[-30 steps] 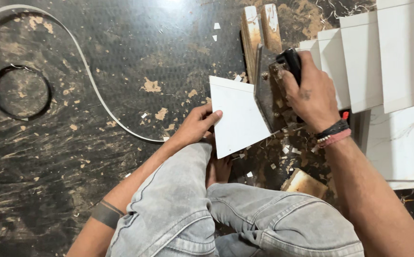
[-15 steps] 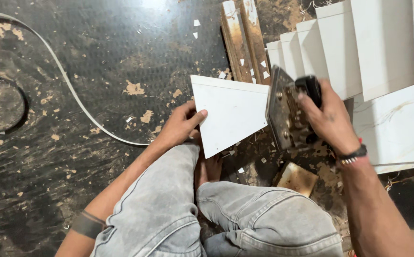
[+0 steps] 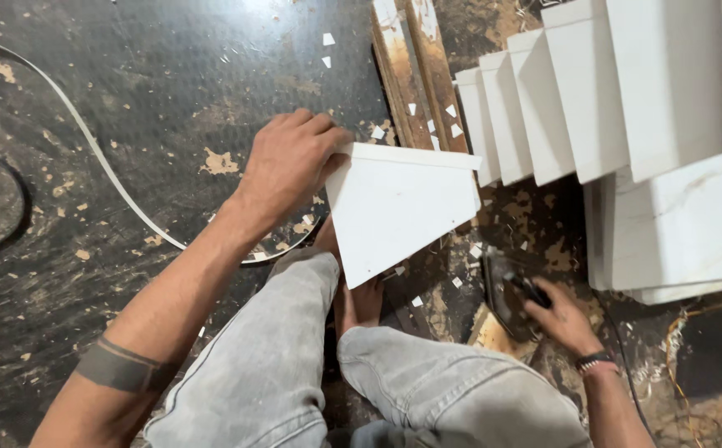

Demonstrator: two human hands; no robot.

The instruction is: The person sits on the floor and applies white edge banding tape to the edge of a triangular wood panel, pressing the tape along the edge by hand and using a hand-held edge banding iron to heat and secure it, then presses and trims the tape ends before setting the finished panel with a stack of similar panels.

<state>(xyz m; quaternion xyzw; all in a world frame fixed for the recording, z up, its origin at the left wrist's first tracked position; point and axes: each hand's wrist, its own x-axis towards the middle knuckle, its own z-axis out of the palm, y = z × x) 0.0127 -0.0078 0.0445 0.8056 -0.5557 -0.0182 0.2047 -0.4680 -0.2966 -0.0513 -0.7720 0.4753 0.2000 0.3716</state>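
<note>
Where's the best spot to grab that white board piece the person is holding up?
Probably the upper left corner of the white board, coming from the left, as the left hand does. The piece narrows to a point at the bottom, while its top edge is long and thick, giving fingers more to wrap. The right hand is busy with a dark tool.

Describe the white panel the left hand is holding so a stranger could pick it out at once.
Start at the row of white panels stacked top right. Left of them, beside two wooden strips, the left hand grips a lone white panel. Unlike the rectangular stack, it tapers to a point.
</note>
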